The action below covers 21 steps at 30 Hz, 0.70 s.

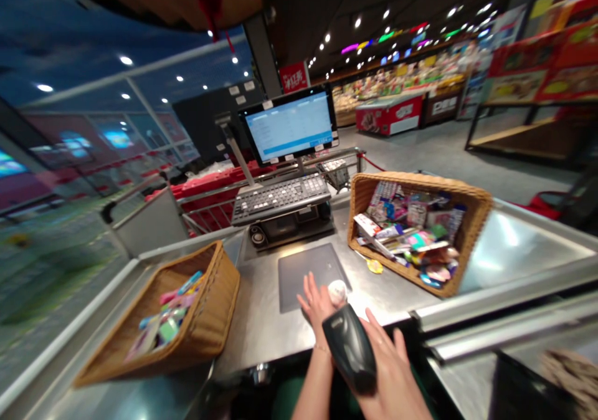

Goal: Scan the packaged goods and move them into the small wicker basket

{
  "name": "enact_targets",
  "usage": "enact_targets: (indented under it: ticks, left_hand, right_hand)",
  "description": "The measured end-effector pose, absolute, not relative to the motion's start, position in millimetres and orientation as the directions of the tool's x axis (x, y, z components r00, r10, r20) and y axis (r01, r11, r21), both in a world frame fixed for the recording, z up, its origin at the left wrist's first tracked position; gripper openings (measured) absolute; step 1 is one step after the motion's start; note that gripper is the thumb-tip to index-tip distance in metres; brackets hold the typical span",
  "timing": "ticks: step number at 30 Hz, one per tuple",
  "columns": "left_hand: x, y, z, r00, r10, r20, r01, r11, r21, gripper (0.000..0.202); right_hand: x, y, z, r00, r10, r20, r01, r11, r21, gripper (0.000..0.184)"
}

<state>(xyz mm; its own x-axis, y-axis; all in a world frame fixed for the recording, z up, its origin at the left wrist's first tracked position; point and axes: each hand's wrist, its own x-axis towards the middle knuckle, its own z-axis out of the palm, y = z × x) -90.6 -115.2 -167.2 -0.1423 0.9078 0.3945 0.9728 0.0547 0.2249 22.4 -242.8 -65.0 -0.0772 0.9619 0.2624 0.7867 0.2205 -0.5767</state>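
Observation:
My left hand (316,305) is over the front of the grey pad (299,276) set in the steel counter. Several of its fingers are stretched out, and a small white round item (337,293) sits against its thumb side, seemingly pinched there; blur hides its kind. In front of my left wrist is a black handheld barcode scanner (349,348). My right hand (387,361) is closed around the scanner from the right, its head pointing forward at the white item. The scanner's body hides the lower part of that grip.
A wicker basket (228,295) with small packages stands at left. Another wicker basket (476,220), tilted and full of small goods, is at right, a yellow item (374,266) beside it. Beyond the pad stand a keyboard (283,195) and a monitor (289,127).

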Motion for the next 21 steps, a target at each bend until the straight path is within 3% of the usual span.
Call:
enact_targets:
  ticks: [9,21]
  left_hand:
    - [-108.2,-124.4,-115.7,-0.314,0.819,0.481,0.923,0.146,0.356,0.027]
    - [-133.8,-123.3,-108.2,-0.416,0.722,0.553,0.891,0.201,0.408,0.029]
  right_hand:
    - [14.6,-244.5,-58.6,-0.097,0.952,0.289,0.784,0.252,-0.568,0.047]
    - [5.2,-246.6,-55.5,-0.179,0.922,0.342,0.784,0.344,-0.517,0.049]
